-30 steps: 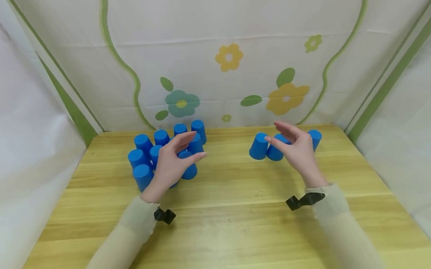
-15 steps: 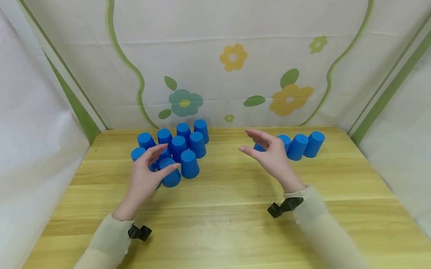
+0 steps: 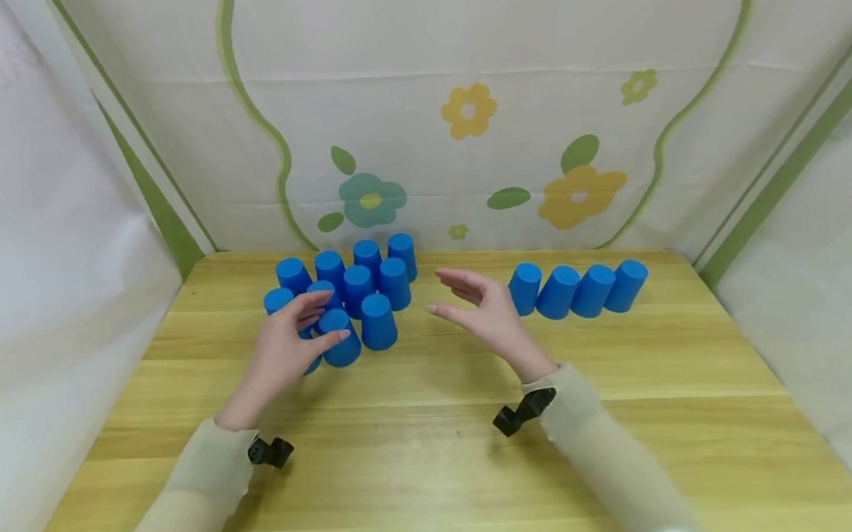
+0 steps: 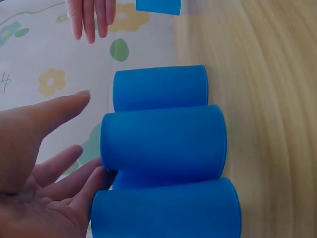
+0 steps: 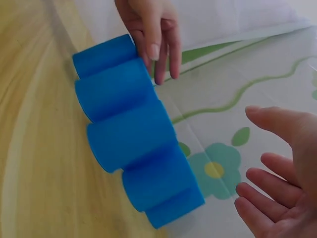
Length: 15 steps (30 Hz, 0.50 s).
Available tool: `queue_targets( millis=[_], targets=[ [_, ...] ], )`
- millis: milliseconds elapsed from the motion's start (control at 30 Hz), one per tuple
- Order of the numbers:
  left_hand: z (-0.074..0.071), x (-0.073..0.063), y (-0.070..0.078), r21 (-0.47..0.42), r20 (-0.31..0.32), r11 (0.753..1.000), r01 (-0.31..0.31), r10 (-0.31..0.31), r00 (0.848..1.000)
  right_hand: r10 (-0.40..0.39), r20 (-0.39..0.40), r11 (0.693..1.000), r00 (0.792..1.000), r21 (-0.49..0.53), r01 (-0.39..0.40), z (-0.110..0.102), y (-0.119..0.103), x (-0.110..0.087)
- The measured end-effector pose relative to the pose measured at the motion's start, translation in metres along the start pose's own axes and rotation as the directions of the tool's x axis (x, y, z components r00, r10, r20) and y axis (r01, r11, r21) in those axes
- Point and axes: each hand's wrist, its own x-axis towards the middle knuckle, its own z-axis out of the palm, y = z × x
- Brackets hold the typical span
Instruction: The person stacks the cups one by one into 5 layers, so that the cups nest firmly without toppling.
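My left fingers (image 3: 306, 303) — parted from thumb, gripping nothing, at near-left side of the cluster of blue cups (image 3: 358, 293), contact unclear | my right fingers (image 3: 464, 279) — also parted, gripping nothing, between cluster and row of four blue cups (image 3: 558, 294) | both groups on tabletop (image 3: 426, 480).

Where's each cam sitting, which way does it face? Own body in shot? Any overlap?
Head: worn on the head, facing forward and down at the table, blue cups and flowered cloth; left hand, right hand and sleeves show.
Left wrist: on that wrist, facing blue cups, picture turned sideways; left hand at left edge, part of right hand at top.
Right wrist: on that wrist, facing blue cups and left hand; right hand at right edge.
Shared by both wrist views: both hands, blue cups, flowered cloth.
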Motion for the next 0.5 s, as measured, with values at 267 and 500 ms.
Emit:
queue_targets(
  millis=[267, 500],
  targets=[
    [-0.003, 0.005, 0.004, 0.086, 0.088, 0.996, 0.014, -0.021, 0.996, 0.053, 0.085, 0.996, 0.995, 0.062, -0.058, 0.034, 0.008, 0.013],
    [0.001, 0.004, 0.013, 0.134, 0.11, 0.988, 0.077, -0.092, 0.99, 0.081, 0.162, 0.996, 0.983, 0.035, -0.087, 0.061, 0.021, 0.024]
  ],
)
